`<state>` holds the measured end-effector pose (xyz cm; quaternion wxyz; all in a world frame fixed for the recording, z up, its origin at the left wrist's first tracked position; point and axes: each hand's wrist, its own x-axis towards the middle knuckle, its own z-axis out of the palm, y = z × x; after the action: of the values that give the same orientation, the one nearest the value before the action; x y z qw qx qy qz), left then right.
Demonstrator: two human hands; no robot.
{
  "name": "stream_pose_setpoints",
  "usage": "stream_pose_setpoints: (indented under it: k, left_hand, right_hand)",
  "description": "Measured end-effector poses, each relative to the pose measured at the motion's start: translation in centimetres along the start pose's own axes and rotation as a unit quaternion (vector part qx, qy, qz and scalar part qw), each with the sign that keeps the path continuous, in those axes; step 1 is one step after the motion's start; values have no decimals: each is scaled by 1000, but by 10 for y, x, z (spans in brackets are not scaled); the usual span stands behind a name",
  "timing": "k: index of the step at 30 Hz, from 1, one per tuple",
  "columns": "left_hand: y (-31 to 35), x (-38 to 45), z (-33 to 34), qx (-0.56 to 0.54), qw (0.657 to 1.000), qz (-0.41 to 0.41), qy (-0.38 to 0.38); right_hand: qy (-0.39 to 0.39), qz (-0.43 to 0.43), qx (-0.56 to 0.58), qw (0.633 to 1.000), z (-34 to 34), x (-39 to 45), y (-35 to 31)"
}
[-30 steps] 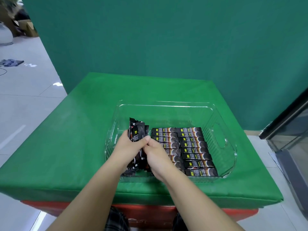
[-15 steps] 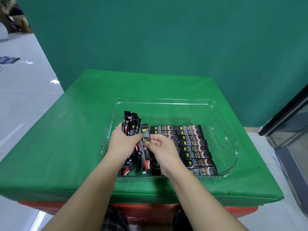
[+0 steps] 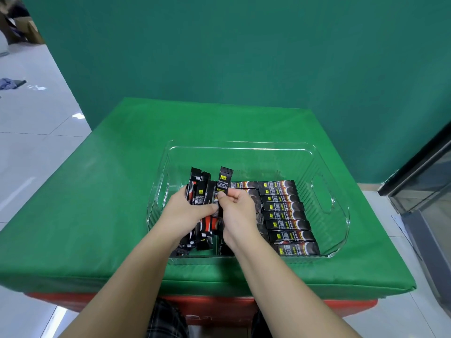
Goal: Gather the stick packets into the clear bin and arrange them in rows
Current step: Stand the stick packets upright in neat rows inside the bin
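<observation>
Green cloth covers the table (image 3: 97, 203) where, at frame centre inside the clear bin (image 3: 324, 172), your left hand (image 3: 181, 215) clutches a bundle of stick packets (image 3: 200, 193) while your right hand (image 3: 240, 211) pinches one upright packet (image 3: 224, 182) just left of the laid rows (image 3: 284, 215).

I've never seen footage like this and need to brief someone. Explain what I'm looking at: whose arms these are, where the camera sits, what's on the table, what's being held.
No machine here: these are a person's bare arms, filmed by a camera worn on their head, looking forward and down. A table covered in green cloth carries a clear plastic bin with cut-out handles. In the bin, black stick packets lie flat in neat rows on its right side. The left hand grips an upright bundle of loose black packets. The right hand pinches a single black packet, held upright beside that bundle, over the bin's left part.
</observation>
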<state>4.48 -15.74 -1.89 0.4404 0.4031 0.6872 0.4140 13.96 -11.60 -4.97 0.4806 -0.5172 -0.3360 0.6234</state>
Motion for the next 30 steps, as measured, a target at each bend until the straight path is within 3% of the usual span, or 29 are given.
stream_pose_setpoints:
  k: [9, 14, 19, 23, 27, 30]
  left_hand:
    - [-3, -4, -1, -45, 998, -13, 48]
    - [1, -6, -2, -27, 997, 9, 73]
    - [6, -5, -4, -1, 996, 30, 85]
    - [8, -8, -2, 6, 997, 33, 76]
    - [6, -10, -5, -5, 996, 38, 80]
    - [8, -12, -3, 0, 997, 51, 66]
  right_hand:
    - [-54, 4, -70, 996, -12, -3, 1]
    - [-46, -29, -108, 993, -24, -4, -1]
    - [-116, -33, -151, 981, -27, -14, 1]
    - [-110, -65, -161, 979, -22, -18, 2]
    - [-48, -128, -198, 971, -25, -16, -4]
    - [-63, -127, -222, 965, -19, -19, -5]
